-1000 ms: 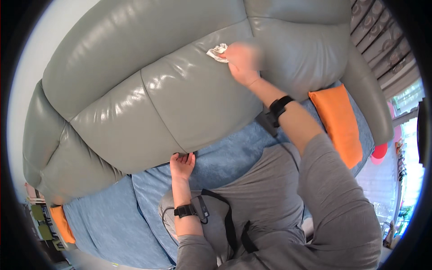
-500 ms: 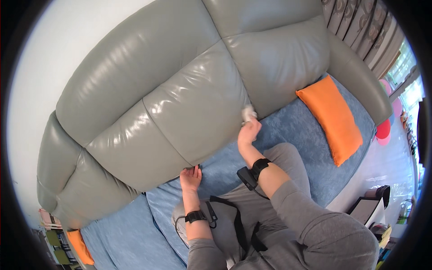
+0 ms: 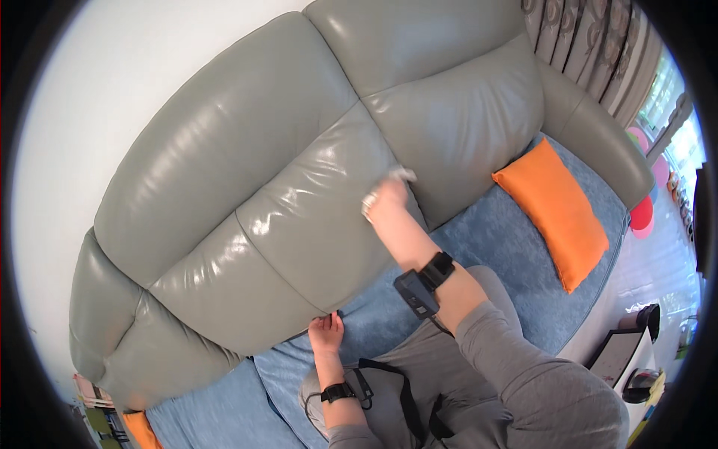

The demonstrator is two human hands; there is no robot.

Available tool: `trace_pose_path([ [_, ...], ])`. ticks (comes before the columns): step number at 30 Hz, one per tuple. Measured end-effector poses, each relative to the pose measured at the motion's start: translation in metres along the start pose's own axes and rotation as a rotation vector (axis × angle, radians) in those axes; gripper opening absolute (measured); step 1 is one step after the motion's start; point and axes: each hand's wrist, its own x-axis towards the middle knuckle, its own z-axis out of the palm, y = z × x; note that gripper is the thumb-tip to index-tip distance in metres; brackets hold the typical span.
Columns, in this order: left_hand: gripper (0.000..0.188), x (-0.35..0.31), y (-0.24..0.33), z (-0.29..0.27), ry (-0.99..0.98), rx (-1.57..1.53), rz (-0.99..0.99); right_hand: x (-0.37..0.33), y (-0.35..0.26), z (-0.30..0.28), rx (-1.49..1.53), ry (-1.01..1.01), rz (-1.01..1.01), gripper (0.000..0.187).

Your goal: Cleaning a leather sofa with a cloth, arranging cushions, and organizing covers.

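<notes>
My right hand (image 3: 390, 196), blurred by motion, is closed on a crumpled white cloth (image 3: 404, 173). Bits of the cloth stick out on both sides of the hand. It is against the grey leather backrest (image 3: 321, 194) of the sofa, close to the seam between two back cushions. Lower down, my left hand (image 3: 326, 334) rests at the bottom edge of the backrest, where it meets the blue seat cover (image 3: 378, 318). Its fingers are loosely apart and point at the gap, with nothing seen in them.
An orange cushion (image 3: 557, 217) lies on the seat at right, before the sofa arm (image 3: 598, 131). Another orange cushion (image 3: 140, 430) shows at lower left. Patterned curtains (image 3: 591, 52) hang at upper right. A white-topped table (image 3: 624, 359) stands at lower right.
My right hand has moved up and left with the cloth, from the backrest's lower edge onto its face. My left hand stays by the gap. The view has shifted slightly.
</notes>
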Motion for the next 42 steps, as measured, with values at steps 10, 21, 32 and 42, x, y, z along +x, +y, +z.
trace_pose_path([
  [10,0.031,-0.002,0.002,-0.005,0.012,0.113,0.102,-0.024,-0.050,0.085,-1.138,-0.429,-1.893,0.029],
  [21,0.038,-0.081,0.005,0.126,-0.163,1.589,0.760,0.050,0.019,-0.144,-1.112,-0.215,-1.253,0.011],
  [32,0.056,-0.071,0.047,0.271,0.208,1.938,1.914,0.035,-0.052,0.011,-0.901,-0.734,-1.726,0.014],
  [42,0.057,-0.063,0.052,0.267,0.243,1.986,1.973,0.084,0.017,-0.138,-1.033,-0.138,-1.410,0.011],
])
